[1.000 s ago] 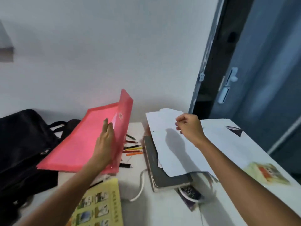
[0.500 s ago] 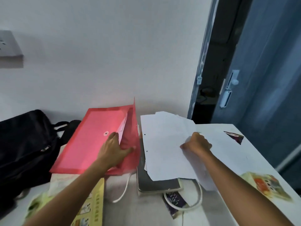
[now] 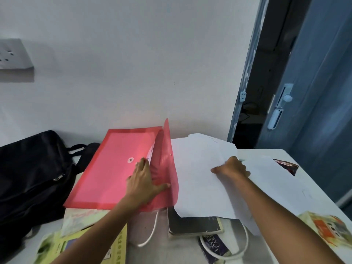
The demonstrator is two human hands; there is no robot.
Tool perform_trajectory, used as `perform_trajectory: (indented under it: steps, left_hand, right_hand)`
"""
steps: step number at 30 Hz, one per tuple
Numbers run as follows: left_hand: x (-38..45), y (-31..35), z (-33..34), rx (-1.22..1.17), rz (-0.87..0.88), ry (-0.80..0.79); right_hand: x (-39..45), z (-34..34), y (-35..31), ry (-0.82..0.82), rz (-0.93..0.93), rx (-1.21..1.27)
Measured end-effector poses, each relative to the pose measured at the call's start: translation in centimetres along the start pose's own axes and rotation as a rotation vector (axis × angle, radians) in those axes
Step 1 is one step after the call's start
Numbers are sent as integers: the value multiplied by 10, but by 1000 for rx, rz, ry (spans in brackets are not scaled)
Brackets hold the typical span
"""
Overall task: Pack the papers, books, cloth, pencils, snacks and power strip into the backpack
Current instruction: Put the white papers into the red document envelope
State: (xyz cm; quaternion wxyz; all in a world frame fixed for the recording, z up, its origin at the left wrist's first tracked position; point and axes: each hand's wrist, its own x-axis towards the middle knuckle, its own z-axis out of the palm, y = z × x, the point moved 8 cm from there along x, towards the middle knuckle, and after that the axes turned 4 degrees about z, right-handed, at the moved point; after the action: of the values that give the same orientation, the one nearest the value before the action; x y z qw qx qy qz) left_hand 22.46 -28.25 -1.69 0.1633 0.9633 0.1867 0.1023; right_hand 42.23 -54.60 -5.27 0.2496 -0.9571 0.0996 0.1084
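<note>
Left hand (image 3: 145, 182) lies flat with fingers spread on the red envelope folder (image 3: 114, 168) near the counter's back edge, thumb propping its flap open. Right hand (image 3: 231, 168) pinches the white papers (image 3: 198, 178), which rest over a dark book (image 3: 194, 224). The papers look to be going into the folder; next they must slide under that flap. The black backpack (image 3: 32, 174) waits at the left edge.

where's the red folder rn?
Head view, left of centre: the red folder lies on the table between the black backpack and the white papers, flap raised, with the left hand resting on it.
</note>
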Motion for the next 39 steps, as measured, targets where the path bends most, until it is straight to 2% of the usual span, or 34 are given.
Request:
perform_trajectory:
  steps: [6,12,17,22,28,30,33,37,39]
  left_hand:
    - [0,-5,1,-5,-2,-10]
    - [-2,-2,4,-4,14,-28]
    - [-4,2,6,2,18,-53]
    - [-4,1,2,-6,40,-29]
    - [-4,3,3,18,51,-45]
    - [-3,3,2,20,52,-46]
    - [-4,3,-1,25,56,-34]
    - [-5,2,0,11,69,-26]
    - [-6,0,1,-2,67,-35]
  right_hand:
    - [12,2,-9,-40,-46,144]
    - [-3,16,-19,-113,-75,103]
    - [-6,22,-22,-152,-62,308]
    - [-14,-19,-54,-86,-227,535]
    - [-73,-114,-109,175,-541,807]
    - [-88,-134,-119,193,-588,946]
    - [-103,-143,-133,48,-644,1087]
    - [-109,-113,-144,-238,-643,786]
    - [-105,-103,-140,-350,-570,834]
